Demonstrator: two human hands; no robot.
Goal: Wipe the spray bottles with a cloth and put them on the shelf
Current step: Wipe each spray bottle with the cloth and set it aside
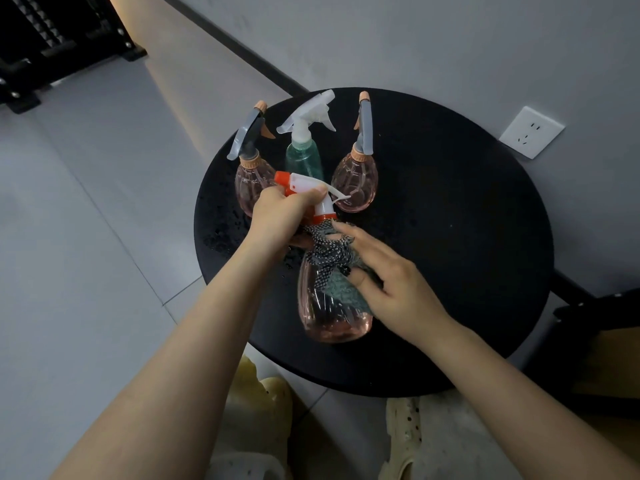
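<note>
A clear pink spray bottle with a white and orange trigger head stands on the round black table. My left hand grips its trigger head. My right hand presses a grey-green cloth with a checked edge against the bottle's shoulder. Behind it stand three more bottles: a pink one with a grey trigger at the left, a green one with a white trigger in the middle, and another pink one at the right.
Water drops lie on the table's left part. A black rack stands on the floor at the far left. A white wall socket sits to the right. My cream shoes are under the table's near edge.
</note>
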